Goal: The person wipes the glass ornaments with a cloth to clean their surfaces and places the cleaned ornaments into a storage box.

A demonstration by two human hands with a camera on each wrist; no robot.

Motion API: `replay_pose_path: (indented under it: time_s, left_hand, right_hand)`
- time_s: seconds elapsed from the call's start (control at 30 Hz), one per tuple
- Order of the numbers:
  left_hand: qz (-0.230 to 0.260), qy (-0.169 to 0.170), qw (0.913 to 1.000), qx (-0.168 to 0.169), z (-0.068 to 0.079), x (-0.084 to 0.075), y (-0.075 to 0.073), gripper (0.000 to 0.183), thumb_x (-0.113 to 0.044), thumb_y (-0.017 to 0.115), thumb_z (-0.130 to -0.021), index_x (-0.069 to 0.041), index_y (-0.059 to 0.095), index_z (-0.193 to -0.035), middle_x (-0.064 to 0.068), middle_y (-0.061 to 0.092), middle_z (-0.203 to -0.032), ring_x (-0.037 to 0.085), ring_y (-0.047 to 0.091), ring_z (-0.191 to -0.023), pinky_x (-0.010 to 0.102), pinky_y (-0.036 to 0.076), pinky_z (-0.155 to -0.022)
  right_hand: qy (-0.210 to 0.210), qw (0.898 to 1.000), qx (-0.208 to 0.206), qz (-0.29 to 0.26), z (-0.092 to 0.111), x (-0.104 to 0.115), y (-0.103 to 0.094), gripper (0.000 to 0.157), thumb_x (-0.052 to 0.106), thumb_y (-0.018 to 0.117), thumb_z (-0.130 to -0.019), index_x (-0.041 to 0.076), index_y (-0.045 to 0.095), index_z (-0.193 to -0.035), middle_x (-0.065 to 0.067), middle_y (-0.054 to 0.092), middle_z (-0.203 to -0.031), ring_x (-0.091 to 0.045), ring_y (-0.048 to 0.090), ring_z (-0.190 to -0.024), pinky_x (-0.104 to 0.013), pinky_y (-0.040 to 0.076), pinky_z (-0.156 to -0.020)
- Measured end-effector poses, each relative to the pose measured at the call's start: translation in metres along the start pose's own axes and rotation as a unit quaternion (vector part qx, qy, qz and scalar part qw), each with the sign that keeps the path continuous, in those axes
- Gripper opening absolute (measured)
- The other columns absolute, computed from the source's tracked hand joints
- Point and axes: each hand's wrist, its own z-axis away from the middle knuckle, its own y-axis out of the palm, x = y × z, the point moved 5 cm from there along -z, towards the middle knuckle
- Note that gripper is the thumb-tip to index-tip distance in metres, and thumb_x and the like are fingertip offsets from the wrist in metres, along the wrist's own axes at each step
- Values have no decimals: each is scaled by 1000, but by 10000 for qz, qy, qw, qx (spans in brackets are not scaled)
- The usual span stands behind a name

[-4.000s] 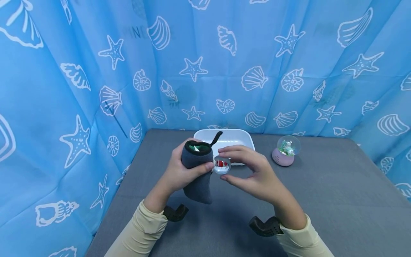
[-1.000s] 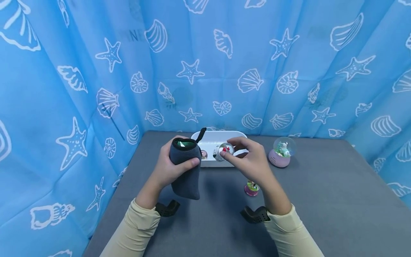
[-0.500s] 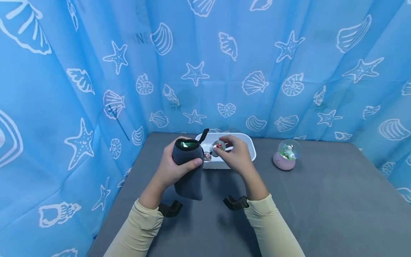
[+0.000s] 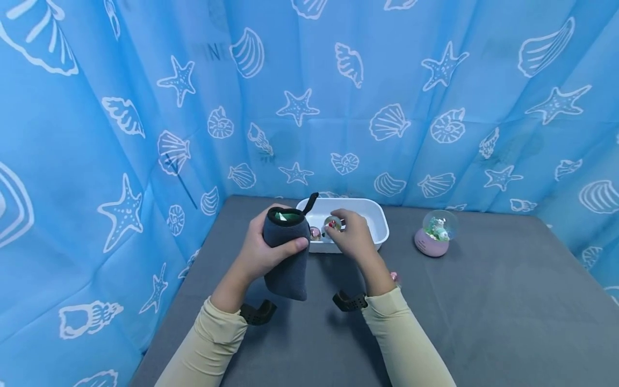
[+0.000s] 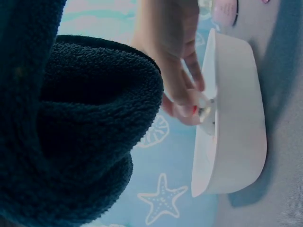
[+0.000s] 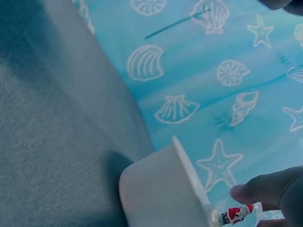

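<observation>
My left hand (image 4: 261, 247) grips a dark grey-blue fleece pouch (image 4: 285, 263) with a black rim, thumb across its front. The pouch's mouth faces up and shows green and white inside; a black loop stands at its edge. My right hand (image 4: 355, 234) pinches a small clear globe (image 4: 332, 222) between thumb and fingers, low in the left part of a white box (image 4: 384, 231). A red and white figure (image 6: 236, 214) shows inside the globe in the right wrist view. Just left of it, a small pink globe (image 4: 315, 233) lies in the box, partly behind the pouch.
A larger snow globe (image 4: 435, 234) on a purple base stands right of the box. A small pink object (image 4: 394, 276) peeks out behind my right forearm. The grey tabletop (image 4: 508, 301) ends at a blue curtain (image 4: 367, 80) with shells and starfish.
My right hand has carried the globe from beside the pouch over the box, then left and down into it. The left hand still holds the pouch, slightly shifted.
</observation>
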Motion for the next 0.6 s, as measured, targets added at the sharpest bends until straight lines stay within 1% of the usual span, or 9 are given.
replay_pose_path:
  time_s: [0.1, 0.3, 0.47, 0.6]
  left_hand:
    - [29, -12, 10000, 4, 0, 0, 1, 60, -50, 86, -86, -9, 66, -125, 7, 68, -111, 24, 67, -96, 38, 60, -82]
    - [107, -11, 9999, 51, 0, 0, 2, 58, -46, 87, -86, -8, 66, -124, 7, 68, -111, 24, 67, -96, 39, 59, -83]
    - [119, 28, 9999, 35, 0, 0, 1, 59, -46, 87, -86, -7, 66, -125, 7, 68, -112, 24, 67, -97, 38, 58, -84]
    - [105, 36, 9999, 31, 0, 0, 1, 62, -50, 87, -85, -8, 65, -125, 7, 68, -111, 25, 67, -97, 38, 58, -84]
  right_hand:
    - [32, 9998, 29, 174, -1, -5, 5, 43, 15, 77, -95, -2, 69, -133, -22, 73, -127, -36, 69, -105, -52, 56, -91]
    - [45, 9997, 105, 233, -1, -9, 11, 42, 14, 75, -95, -2, 69, -133, -20, 75, -119, -29, 63, -89, -47, 54, -82]
    - [-110, 9996, 184, 173, 0, -8, 15, 38, 14, 76, -94, -1, 72, -129, -18, 76, -115, -27, 63, -87, -43, 53, -77]
    - [-161, 9996, 201, 151, 1, -8, 16, 37, 13, 77, -93, -1, 72, -127, -18, 76, -113, -27, 63, -87, -42, 53, -77]
